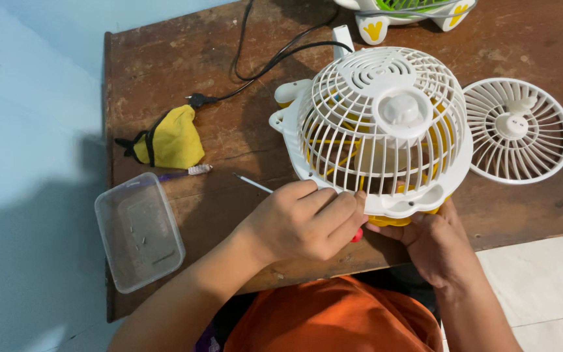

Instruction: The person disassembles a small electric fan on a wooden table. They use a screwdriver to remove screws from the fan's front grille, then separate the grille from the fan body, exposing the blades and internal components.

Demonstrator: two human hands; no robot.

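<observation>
A person in an orange shirt (pixel 333 316) works at a worn wooden table (pixel 164 65), both hands at the near edge of a small white table fan (pixel 382 127) with a domed wire grille and yellow parts visible inside. The left hand (pixel 301 221) is closed around a red-handled tool (pixel 357 235), only its red end showing below the fingers, and pressed against the fan's lower rim. The right hand (pixel 434 244) cups the fan's underside from below, fingers curled on the rim, steadying it near the table's front edge. Just right of the fan lies a separate white fan grille (pixel 519 130), flat on the wood. To the left sit a yellow pouch (pixel 171 140), a toothbrush (pixel 187 173), a thin white stick (pixel 253 183) and a clear plastic container (pixel 139 231). A black power cord (pixel 262 65) trails toward the far edge, where part of another fan (pixel 386 19) shows.
</observation>
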